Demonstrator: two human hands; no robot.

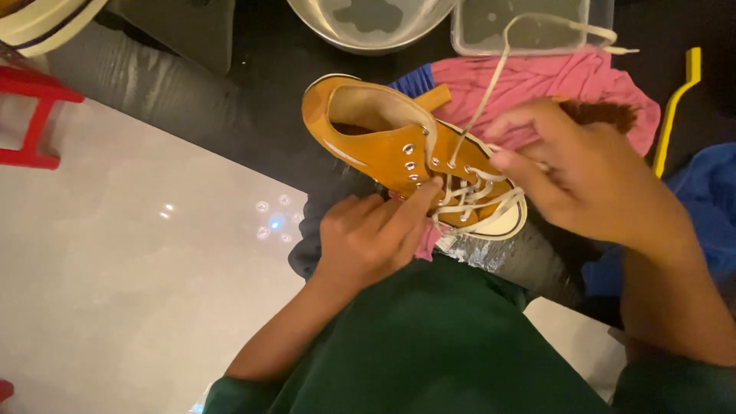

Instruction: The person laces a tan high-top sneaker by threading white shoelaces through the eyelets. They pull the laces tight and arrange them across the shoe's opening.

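Left hand [368, 238] grips the mustard sneaker [399, 153] steady; right hand [583, 180], beside its toe, pinches the white lace [491, 73] taut.

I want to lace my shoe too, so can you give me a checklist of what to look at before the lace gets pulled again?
1. Shoe held steady: ok, the left hand presses its side by the eyelets.
2. Lace in a hand: ok, the right hand is at the lacing.
3. Loose lace end kept dry: not ok, it trails over the clear tub.
4. Lace free of knots: cannot tell.
5. Upper eyelets filled: not ok, several show bare.
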